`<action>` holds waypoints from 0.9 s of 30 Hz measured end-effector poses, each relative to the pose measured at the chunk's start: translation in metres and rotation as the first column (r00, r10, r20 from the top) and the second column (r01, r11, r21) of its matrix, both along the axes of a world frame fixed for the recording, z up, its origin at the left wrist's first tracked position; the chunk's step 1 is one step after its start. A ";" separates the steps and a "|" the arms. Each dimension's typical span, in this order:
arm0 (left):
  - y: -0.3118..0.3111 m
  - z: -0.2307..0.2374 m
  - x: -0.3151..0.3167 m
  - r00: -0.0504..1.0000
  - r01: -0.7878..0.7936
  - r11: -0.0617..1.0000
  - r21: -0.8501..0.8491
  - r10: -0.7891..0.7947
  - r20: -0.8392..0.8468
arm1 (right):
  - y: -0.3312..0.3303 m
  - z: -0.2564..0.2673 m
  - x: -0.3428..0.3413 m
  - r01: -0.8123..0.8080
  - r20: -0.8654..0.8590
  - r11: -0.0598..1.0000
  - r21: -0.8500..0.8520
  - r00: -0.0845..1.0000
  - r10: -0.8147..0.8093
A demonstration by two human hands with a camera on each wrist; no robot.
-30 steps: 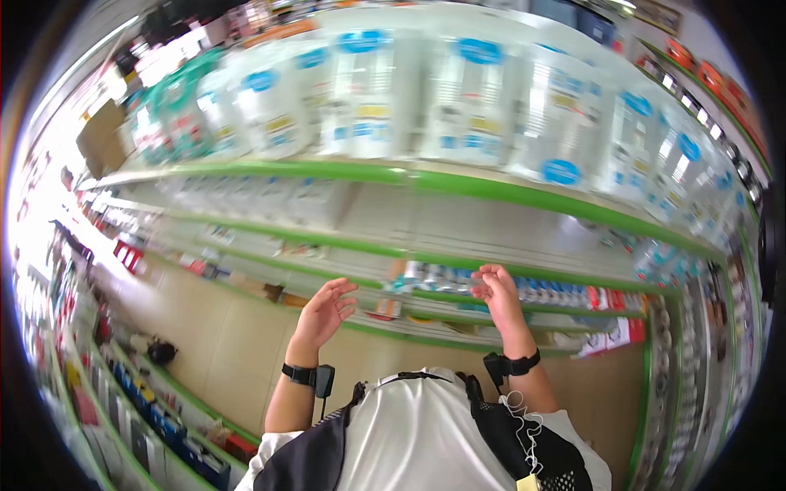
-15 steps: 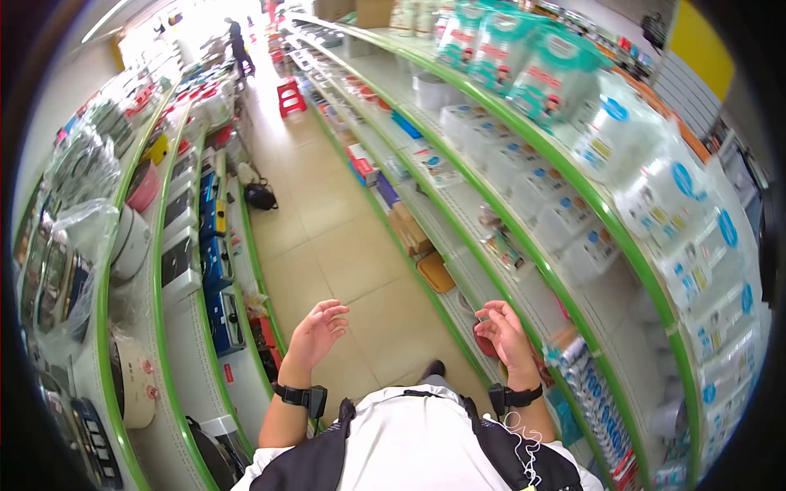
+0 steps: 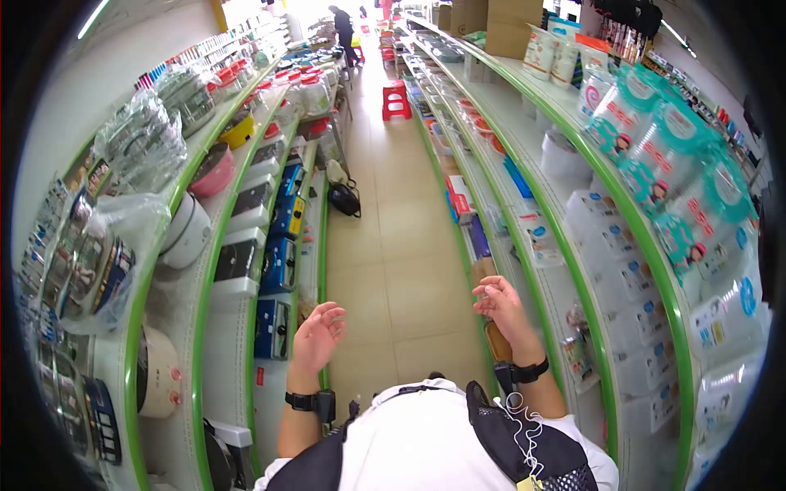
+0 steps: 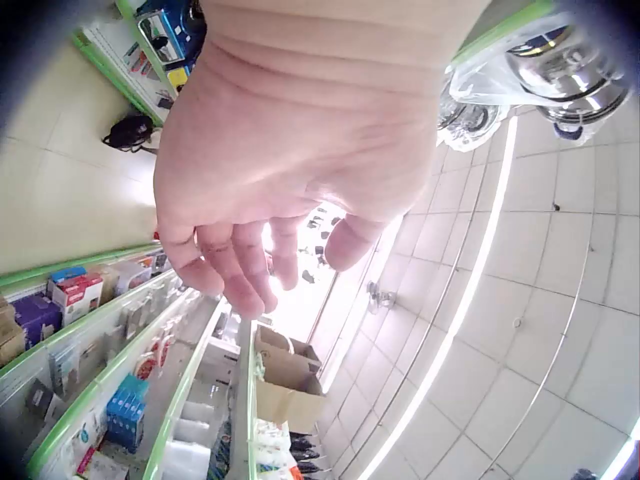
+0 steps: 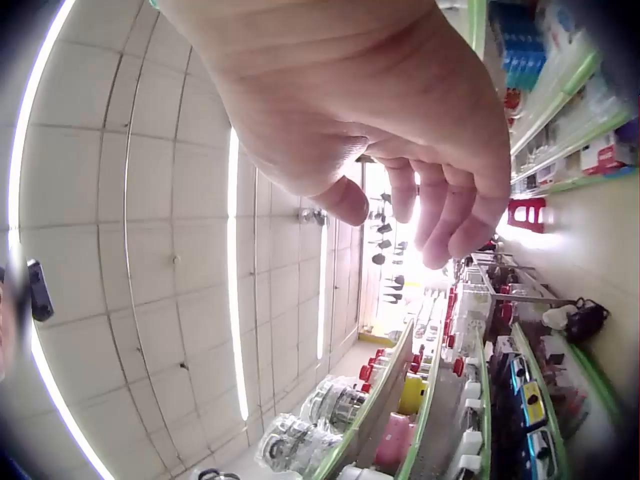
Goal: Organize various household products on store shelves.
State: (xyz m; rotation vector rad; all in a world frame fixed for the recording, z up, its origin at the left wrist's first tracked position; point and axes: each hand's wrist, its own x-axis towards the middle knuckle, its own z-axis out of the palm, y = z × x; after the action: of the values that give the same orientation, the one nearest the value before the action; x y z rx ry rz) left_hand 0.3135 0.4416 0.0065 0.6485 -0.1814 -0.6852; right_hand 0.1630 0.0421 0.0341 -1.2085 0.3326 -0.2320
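Both hands are raised in front of the body over the aisle floor, holding nothing. The left hand has relaxed, slightly bent fingers; in the left wrist view the same hand shows its fingers and thumb apart with no object between them. On the other side, the right hand is nearest the right-hand shelves, fingers loosely bent. The right wrist view shows that hand with thumb and fingers separated around nothing. Neither hand visibly touches a shelf.
Shelves with green edges line the left, bearing pots and blue boxes. Right-hand shelves hold plastic containers and teal-topped packs. A black bag lies by the left shelves; a red stool and a person are farther along.
The head view has swung from facing the right-hand shelf to looking down the aisle, with shelves on both sides. Both hands remain raised and empty.
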 end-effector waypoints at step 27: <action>-0.219 -0.009 0.522 0.945 0.327 0.944 0.038 -0.328 0.009 | -0.169 0.018 0.348 0.560 -0.048 0.829 0.003 0.828 -0.559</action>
State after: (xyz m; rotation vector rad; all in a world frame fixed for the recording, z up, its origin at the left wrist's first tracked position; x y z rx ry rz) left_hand 0.8357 0.2230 -0.0022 0.6645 -0.2961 -1.0065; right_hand 0.5108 -0.1272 0.0522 -1.0745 0.7300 -0.7127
